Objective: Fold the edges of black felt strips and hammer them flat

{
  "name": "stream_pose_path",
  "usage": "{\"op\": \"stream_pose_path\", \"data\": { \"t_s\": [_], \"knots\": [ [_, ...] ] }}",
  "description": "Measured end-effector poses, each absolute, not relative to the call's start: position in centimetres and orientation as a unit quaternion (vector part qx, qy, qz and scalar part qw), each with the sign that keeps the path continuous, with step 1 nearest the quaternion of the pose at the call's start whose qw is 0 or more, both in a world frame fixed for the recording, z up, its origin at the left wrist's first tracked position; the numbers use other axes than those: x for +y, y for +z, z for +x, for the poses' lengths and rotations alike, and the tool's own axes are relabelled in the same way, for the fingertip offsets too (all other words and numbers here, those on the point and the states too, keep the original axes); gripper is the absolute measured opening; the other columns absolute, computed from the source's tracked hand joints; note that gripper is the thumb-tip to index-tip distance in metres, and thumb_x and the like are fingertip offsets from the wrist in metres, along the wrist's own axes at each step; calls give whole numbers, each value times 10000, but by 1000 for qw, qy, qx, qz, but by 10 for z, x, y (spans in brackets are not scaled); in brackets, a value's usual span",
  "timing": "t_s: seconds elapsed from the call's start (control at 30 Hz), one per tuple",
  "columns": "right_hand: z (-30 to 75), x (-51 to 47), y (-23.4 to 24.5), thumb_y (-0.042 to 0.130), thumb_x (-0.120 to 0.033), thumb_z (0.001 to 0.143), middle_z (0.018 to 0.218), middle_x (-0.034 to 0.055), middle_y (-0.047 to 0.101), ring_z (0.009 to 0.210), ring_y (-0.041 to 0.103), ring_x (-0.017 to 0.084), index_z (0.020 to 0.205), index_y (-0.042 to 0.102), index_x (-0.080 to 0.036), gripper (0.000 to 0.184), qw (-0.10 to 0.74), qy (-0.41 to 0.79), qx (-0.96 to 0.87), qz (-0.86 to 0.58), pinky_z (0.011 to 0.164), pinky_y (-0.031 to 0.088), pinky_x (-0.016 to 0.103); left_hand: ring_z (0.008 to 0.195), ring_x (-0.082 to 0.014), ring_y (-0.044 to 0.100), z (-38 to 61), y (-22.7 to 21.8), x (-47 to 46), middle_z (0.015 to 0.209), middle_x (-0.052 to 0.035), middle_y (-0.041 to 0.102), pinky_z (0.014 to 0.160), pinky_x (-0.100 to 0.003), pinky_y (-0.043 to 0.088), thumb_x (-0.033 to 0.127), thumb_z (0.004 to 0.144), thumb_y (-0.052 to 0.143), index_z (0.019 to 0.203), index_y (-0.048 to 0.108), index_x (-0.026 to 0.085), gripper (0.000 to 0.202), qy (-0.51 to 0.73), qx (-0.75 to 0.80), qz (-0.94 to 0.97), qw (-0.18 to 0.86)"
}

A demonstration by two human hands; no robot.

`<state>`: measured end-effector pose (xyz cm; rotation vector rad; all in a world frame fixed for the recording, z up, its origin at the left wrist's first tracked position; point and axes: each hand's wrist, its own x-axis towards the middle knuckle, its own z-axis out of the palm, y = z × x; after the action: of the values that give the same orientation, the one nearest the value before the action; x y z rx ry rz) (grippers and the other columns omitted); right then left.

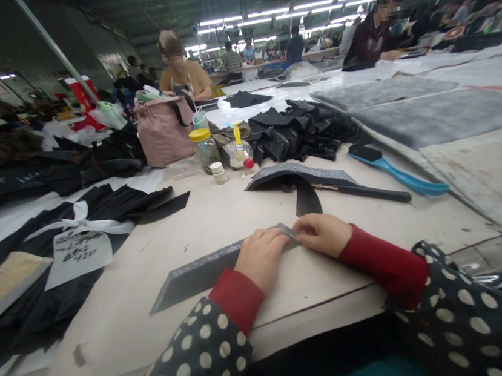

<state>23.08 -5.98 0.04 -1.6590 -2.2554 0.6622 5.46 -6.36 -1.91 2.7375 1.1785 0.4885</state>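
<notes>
A long grey fabric strip (197,274) lies flat on the pale work table (123,301), running from lower left up to my hands. My left hand (262,257) rests on its right end with the fingers curled and pressing down. My right hand (323,233) meets it from the right, fingers closed and pinching the strip's tip. Both arms wear red cuffs under dotted dark sleeves. Just beyond my hands lies another grey piece with a black strip (300,182).
A blue-handled brush (395,173) and a dark stick (370,191) lie at right. Jars, a small brush and a glue pot (217,155) stand at centre back. Black fabric piles (303,130), a tied bundle with a paper label (80,248) and a pink bag (161,129) surround them. Other people work behind.
</notes>
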Motion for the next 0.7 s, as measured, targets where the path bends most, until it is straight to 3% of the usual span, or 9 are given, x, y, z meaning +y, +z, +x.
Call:
{"op": "stream_pose_path", "data": {
  "t_s": [0.17, 0.37, 0.7],
  "knots": [
    [225, -70, -2, 446, -118, 735, 695, 23, 537, 651, 477, 117, 873, 636, -159, 238, 141, 152, -802, -560, 608, 340, 217, 942, -141, 478, 54, -20, -64, 1112, 10, 566, 843, -305, 416, 149, 839, 421, 1023, 550, 220, 236, 166, 387, 905, 57],
    [216, -77, -6, 363, -110, 813, 807, 84, 553, 752, 499, 163, 925, 619, -125, 279, 68, 57, -831, -549, 696, 363, 262, 948, -149, 491, 53, -22, -62, 1084, -9, 583, 840, -318, 424, 149, 841, 412, 992, 567, 207, 224, 183, 387, 902, 57],
    [205, -86, -16, 334, -34, 801, 795, 107, 533, 728, 481, 214, 887, 595, -73, 277, -9, -114, -863, -492, 617, 393, 322, 951, -171, 515, 53, -22, -66, 1086, -69, 564, 856, -323, 431, 125, 831, 401, 1025, 536, 146, 237, 148, 370, 917, -2]
  ]
}}
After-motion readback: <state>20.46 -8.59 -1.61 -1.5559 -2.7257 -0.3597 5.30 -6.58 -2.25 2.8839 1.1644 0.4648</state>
